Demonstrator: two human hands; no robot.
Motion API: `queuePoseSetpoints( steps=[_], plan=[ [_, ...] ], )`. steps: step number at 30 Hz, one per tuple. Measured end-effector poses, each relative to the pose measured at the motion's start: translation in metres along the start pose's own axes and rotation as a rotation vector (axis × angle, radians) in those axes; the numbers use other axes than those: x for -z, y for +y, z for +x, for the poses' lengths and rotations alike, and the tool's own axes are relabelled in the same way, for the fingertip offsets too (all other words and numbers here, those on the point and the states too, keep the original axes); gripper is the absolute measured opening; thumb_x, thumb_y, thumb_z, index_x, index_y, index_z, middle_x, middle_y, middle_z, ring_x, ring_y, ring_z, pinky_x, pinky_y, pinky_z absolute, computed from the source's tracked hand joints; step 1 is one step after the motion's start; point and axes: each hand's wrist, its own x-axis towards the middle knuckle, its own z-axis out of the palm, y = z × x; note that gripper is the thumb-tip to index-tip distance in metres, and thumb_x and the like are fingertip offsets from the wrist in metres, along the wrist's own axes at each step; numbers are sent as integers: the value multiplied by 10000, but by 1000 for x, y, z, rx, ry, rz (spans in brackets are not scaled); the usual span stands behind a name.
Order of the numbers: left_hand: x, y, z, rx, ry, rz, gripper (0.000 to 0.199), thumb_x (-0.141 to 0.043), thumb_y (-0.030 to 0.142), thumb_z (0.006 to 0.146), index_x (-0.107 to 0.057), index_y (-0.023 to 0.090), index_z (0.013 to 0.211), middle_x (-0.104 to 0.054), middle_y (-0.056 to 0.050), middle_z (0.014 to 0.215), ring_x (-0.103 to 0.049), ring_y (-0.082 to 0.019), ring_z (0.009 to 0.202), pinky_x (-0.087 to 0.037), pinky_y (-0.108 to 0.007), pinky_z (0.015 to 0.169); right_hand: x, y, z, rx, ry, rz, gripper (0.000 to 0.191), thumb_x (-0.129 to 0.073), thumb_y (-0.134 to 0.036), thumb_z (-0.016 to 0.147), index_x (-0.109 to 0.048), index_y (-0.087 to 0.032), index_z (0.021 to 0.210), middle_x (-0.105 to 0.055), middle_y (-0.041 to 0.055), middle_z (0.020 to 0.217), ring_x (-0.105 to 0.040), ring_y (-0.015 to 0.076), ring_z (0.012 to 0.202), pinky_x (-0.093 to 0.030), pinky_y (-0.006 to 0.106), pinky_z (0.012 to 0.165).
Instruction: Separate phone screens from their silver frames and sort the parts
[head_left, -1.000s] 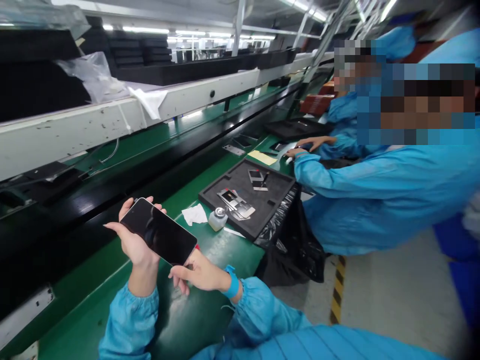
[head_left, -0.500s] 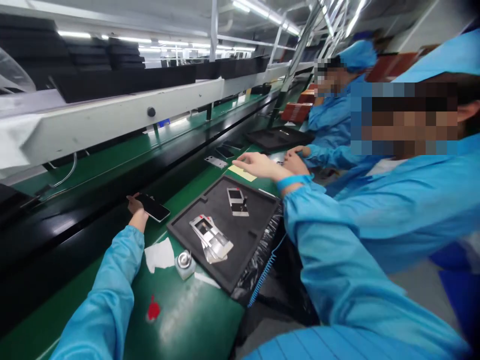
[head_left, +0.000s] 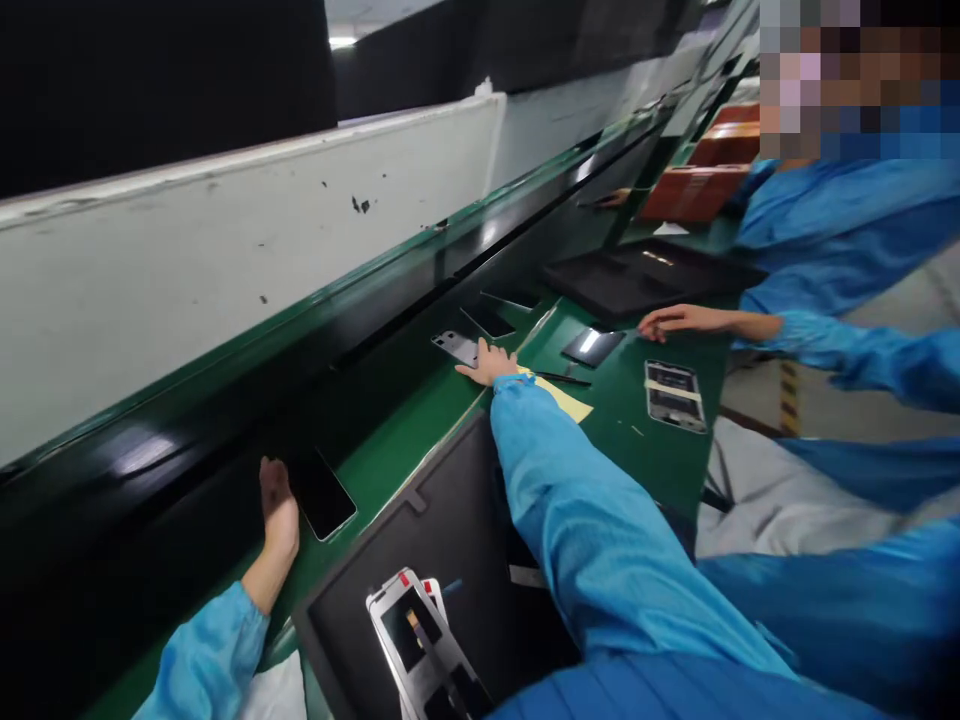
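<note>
"Two bare hands, and each at a different thing?"

"Yes. The left hand (head_left: 280, 510) is just beside a flat phone with a black screen and thin pale rim (head_left: 322, 497), by the far edge of the green counter (head_left: 637, 470). Its fingers are in shade; I cannot tell whether they grip that rim."

"And the right hand (head_left: 493, 362)?"

"Farther along the same edge, at the near end of a flat silver-grey panel with dark openings (head_left: 454, 346). Its fingers look slightly spread, but I cannot tell whether they hold the panel or only rest on it."

"How is such a panel best handled?"

"By its long sides, I'd say: thumb against one, fingertips against the other, pressing lightly. A push on its middle could make it skid."

"Anything else?"

"Mind the shiny blue sleeve (head_left: 585, 510). It crosses the black rectangular tray (head_left: 450, 520), so a raised forearm should spare the overlapping silver-white phone frames (head_left: 442, 655) there. The wrist, too, should clear the pale yellow paper sheet (head_left: 568, 403) beside it."
</note>
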Motion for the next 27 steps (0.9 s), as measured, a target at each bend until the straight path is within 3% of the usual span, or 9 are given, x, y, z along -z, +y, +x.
queuePoseSetpoints(
  steps=[3,8,12,15,18,22,24,27],
  plan=[
    [-2,2,-14,-57,100,125,296,-864,448,889,-710,369,1129,-611,17,1568,-226,-292,1704,-408,-381,1305,-6,0,11,19,26,8,779,-630,-460,1040,-329,-38,1622,-573,345,1526,-531,458,1441,-366,581,1202],
    [-10,8,-48,-91,11,264,436,-947,390,775,-716,367,1144,-540,-46,1635,-203,-352,1706,-56,-434,1412,9,-9,2,37,72,43,746,-738,-368,951,-433,28,1504,-674,350,1374,-618,452,1339,-458,503,1143],
    [-15,9,-68,-117,-85,292,524,-967,343,727,-705,340,1180,-457,-103,1702,-145,-339,1718,-5,-454,1403,34,-38,-17,131,102,88,784,-806,-400,904,-462,-13,1493,-719,287,1315,-687,423,1269,-521,469,1101],
    [-18,16,-66,-127,-118,259,559,-961,275,712,-687,256,1199,-397,-168,1740,-85,-339,1727,33,-515,1387,57,-67,-46,253,103,118,785,-867,-462,854,-519,-79,1445,-749,208,1254,-722,377,1213,-562,436,1061],
    [-20,35,-52,-126,-150,178,485,-938,218,737,-694,211,1157,-435,-195,1714,-102,-307,1726,-16,-460,1389,80,-94,-99,438,63,211,739,-914,-507,799,-575,-126,1334,-772,114,1077,-762,308,1037,-608,434,983],
    [-19,74,-51,-106,-280,12,455,-915,226,811,-706,228,1215,-569,-146,1622,-406,-266,1628,-259,-367,1348,106,-125,-204,662,39,403,724,-953,-576,729,-578,-177,1203,-743,55,1001,-753,249,936,-632,418,899],
    [-16,96,-68,-82,-354,-76,486,-912,310,848,-680,238,1269,-616,-164,1572,-530,-288,1544,-367,-416,1297,116,-140,-259,727,39,513,726,-974,-567,692,-565,-193,1161,-733,38,992,-750,238,929,-626,396,877],
    [-8,126,-114,-45,-476,-195,486,-864,442,904,-650,237,1288,-702,-178,1446,-681,-319,1374,-507,-483,1175,121,-166,-332,803,7,677,689,-979,-550,676,-552,-206,1092,-733,35,975,-744,234,925,-612,378,863]
  ],
)
